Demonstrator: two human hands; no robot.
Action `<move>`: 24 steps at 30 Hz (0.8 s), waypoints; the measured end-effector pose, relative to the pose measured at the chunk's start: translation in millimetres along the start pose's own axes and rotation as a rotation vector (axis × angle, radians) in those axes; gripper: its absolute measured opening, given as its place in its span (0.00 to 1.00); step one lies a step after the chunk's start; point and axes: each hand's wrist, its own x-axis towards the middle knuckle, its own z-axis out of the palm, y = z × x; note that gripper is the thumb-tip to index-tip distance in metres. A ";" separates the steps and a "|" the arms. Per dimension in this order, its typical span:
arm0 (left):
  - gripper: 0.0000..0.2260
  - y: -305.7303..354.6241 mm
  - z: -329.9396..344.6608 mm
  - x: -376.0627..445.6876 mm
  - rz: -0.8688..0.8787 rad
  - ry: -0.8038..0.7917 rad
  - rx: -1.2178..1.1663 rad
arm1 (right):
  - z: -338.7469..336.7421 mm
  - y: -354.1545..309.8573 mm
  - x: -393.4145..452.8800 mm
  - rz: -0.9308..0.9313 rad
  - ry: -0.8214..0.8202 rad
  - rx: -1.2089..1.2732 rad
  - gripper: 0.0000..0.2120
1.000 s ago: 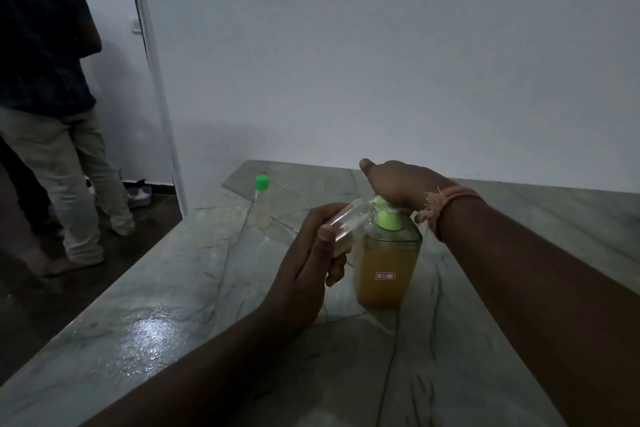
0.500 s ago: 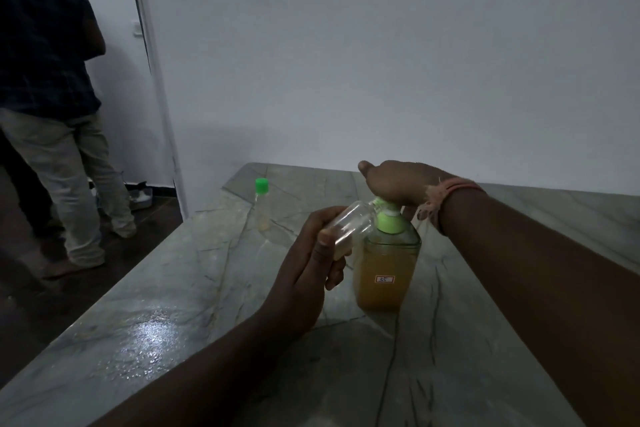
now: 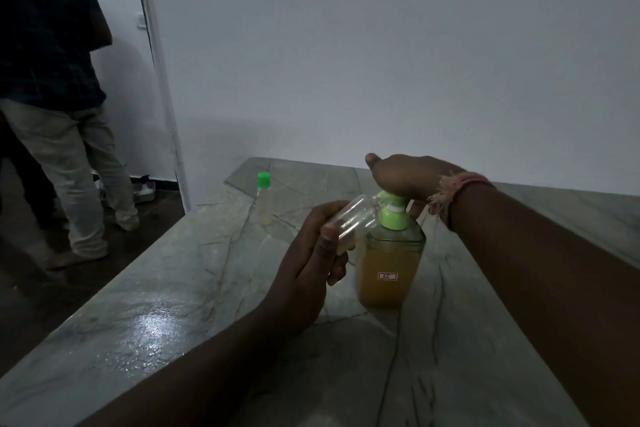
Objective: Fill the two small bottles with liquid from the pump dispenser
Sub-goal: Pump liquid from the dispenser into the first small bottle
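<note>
The left hand [image 3: 311,253] grips a small clear plastic bottle [image 3: 349,218], tilted with its mouth at the green spout of the square pump dispenser of amber liquid [image 3: 389,263] standing on the grey marble tabletop [image 3: 173,305]. The right hand [image 3: 405,177] presses flat on the pump head. A second small green-capped bottle [image 3: 264,196] stands farther back.
</note>
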 end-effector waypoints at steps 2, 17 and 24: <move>0.20 -4.8 -1.1 0.6 0.019 -0.022 -0.002 | 3.8 4.6 8.2 0.038 0.040 0.051 0.21; 0.22 -6.2 -0.9 1.6 -0.015 -0.020 -0.048 | 7.7 6.6 7.0 0.041 0.058 0.020 0.23; 0.21 -3.1 -0.2 0.5 -0.005 -0.022 -0.041 | 0.4 3.7 7.1 0.011 0.035 -0.021 0.24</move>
